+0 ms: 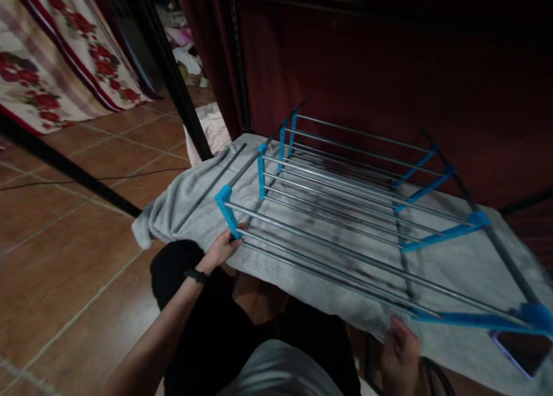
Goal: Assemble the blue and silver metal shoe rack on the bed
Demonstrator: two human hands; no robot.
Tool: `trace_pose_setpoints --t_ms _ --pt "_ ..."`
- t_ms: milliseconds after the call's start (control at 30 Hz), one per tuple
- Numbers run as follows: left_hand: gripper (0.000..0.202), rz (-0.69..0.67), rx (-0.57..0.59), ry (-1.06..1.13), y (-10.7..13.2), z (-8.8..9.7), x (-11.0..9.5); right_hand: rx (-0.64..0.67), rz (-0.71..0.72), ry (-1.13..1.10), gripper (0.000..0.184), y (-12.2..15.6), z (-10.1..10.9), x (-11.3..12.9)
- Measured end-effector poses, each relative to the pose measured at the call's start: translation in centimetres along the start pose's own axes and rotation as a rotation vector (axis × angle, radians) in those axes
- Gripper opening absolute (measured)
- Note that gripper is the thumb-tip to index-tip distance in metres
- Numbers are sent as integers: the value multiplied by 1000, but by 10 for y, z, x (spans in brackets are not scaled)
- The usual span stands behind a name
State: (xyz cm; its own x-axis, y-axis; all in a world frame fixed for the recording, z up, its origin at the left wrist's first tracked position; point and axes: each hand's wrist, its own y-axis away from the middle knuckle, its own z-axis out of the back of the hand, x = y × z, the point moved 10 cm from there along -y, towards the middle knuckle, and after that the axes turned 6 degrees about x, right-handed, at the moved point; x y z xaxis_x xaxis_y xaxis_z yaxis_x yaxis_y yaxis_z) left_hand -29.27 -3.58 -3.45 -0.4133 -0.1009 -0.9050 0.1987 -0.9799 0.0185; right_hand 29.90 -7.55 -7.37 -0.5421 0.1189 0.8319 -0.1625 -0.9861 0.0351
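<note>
Spread on top of the gray blanket (190,183): a metal rack (358,187) with long bars, side rails and blue brackets (223,195), taking up much of the blanket's length. At the blanket's near edge, toward its left end: the left hand (222,247), fingers closed on the rack's low near corner, right beside a blue bracket; black band (196,276) around that wrist. At the same near edge, farther right: the right hand (401,347), blurred, fingers curled just beside the lowest near bar; impossible to tell whether gripping or merely near. On the blanket's right end, close to the near edge: a phone (522,350), dark screen upward, next to the rack's corner. Behind the blanket: a dark red curtain (345,67). Left of the blanket: tiled floor (86,234), a thin black cable (86,181) across it, and, farther off, a floral cloth (47,85).
</note>
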Motion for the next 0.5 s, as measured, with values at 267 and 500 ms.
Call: trace_pose_setpoints --t_ms 267,500 --pt "50 -43 48 -8 10 0 2 360 710 443 39 4 -160 167" --pt "36 -55 -34 -45 5 3 15 445 642 842 34 -13 -210 173"
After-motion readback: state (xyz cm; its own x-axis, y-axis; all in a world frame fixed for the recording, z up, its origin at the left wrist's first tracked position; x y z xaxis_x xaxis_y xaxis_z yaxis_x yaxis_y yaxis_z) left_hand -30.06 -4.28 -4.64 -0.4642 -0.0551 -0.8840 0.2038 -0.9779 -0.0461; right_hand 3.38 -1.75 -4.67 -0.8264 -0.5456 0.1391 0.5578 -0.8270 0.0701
